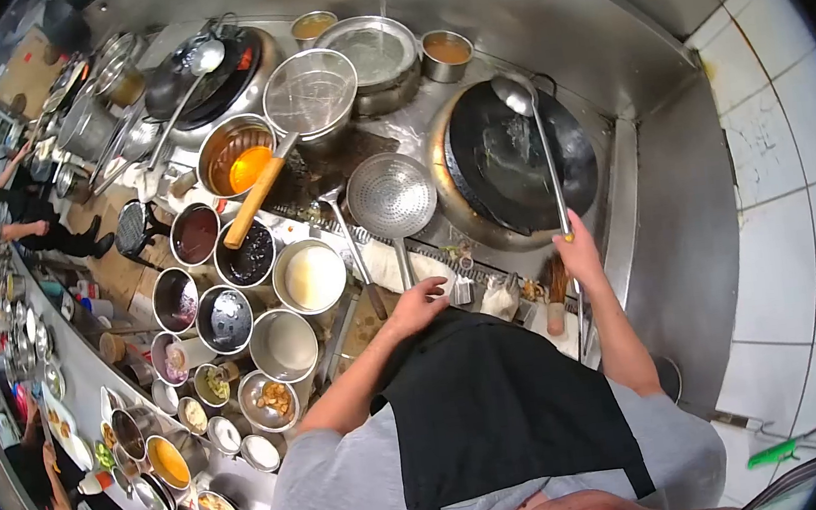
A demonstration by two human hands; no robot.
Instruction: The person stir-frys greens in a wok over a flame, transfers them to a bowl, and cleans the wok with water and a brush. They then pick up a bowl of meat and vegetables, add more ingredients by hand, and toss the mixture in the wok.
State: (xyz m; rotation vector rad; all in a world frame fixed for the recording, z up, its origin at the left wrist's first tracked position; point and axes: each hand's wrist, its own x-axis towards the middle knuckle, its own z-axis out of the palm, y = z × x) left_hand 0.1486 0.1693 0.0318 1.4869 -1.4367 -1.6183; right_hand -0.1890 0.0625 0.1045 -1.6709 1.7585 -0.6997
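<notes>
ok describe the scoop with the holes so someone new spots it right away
Find the big black wok at the right of the counter. Just left of it lies the round metal scoop, its handle pointing back toward the left hand. Small punched holes set it apart from the wire-mesh strainer beyond and the solid ladle in the right hand.

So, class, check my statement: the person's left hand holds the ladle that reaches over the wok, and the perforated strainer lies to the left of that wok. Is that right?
Not quite: the head view shows the right hand, not the left, holding the ladle that reaches over the wok. The perforated strainer does lie to the left of that wok.
</notes>
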